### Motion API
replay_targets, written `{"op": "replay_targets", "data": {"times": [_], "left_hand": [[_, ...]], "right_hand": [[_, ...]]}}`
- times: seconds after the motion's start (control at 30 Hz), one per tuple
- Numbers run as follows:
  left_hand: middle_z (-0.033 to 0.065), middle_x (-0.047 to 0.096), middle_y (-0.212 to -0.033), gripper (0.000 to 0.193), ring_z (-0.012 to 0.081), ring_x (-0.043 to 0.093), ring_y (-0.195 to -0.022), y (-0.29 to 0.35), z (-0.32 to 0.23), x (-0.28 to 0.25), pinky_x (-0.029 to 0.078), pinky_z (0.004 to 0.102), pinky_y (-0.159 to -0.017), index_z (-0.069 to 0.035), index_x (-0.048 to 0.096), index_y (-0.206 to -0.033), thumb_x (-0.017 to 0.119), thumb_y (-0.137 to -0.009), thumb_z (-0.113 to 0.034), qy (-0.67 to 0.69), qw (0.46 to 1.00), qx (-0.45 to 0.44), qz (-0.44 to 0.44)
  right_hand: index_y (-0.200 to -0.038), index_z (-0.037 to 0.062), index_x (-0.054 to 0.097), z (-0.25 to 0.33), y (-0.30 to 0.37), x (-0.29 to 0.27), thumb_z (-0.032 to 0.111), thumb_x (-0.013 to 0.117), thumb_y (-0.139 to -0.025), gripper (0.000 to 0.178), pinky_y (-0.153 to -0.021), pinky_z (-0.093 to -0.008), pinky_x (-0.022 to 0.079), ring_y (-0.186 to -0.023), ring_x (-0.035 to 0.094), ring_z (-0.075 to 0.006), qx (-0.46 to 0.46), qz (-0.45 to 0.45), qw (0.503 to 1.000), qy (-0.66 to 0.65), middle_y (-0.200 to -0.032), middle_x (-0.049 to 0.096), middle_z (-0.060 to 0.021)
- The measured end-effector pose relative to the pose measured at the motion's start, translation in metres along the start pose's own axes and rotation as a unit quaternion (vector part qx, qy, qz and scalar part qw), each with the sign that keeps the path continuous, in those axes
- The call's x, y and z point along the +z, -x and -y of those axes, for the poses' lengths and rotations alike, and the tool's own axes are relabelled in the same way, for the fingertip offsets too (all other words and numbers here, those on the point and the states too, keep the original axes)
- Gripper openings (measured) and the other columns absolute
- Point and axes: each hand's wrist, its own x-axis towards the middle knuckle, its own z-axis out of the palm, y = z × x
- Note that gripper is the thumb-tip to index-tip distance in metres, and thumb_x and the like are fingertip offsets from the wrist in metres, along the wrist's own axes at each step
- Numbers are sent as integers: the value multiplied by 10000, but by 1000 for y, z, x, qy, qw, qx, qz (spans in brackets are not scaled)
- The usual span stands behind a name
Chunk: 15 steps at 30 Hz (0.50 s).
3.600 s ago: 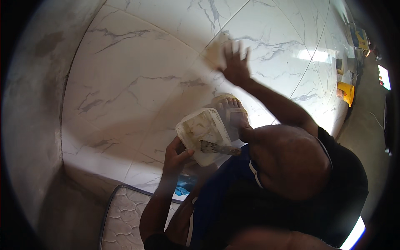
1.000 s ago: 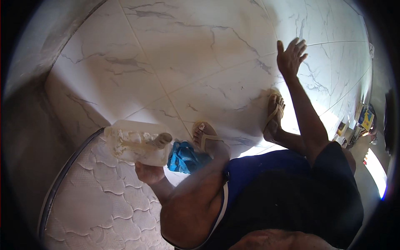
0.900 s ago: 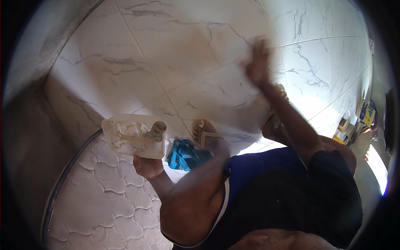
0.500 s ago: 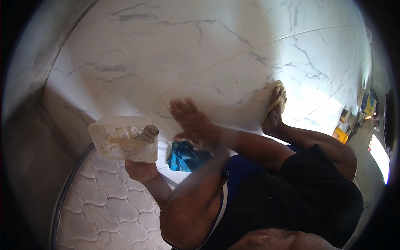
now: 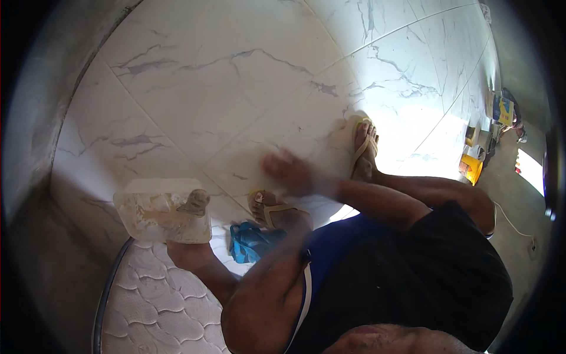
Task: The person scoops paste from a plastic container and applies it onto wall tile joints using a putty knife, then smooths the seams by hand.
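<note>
At lower left we see the left hand (image 5: 186, 255), grip closed on the tub (image 5: 138, 219), whose tool handle (image 5: 196, 202) slants toward upper right; at centre, well right of that handle, the blurred right hand (image 5: 293, 173), grip open, over the tiled floor (image 5: 194, 106).

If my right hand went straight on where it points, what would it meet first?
Likely the grey wall at the left. The line from the right hand appears to run across the floor, past the tub, but blur leaves height and exact aim unclear.
</note>
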Motion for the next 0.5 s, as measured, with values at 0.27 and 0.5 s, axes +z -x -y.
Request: {"op": "replay_targets", "data": {"times": [0.27, 0.5], "left_hand": [[228, 668, -1239, 619, 410, 664, -1107, 17, 8, 10, 545, 511, -924, -9, 625, -1274, 711, -875, -474, -548, 804, 120, -199], [183, 725, -1077, 514, 354, 715, -941, 6, 24, 6, 592, 464, -831, 1, 682, -1149, 764, -866, -421, -280, 922, 121, -240]], "right_hand": [[-1557, -17, 314, -162, 24, -32, 510, 490, -1014, 777, -1225, -585, 157, -1538, 187, -411, 419, -153, 889, 108, -1648, 218, -263], [-1605, 81, 259, 1, -24, -26, 616, 581, -918, 928, -1256, -565, 125, -1548, 168, -404, -188, 236, 953, -34, -1663, 223, -210]]}}
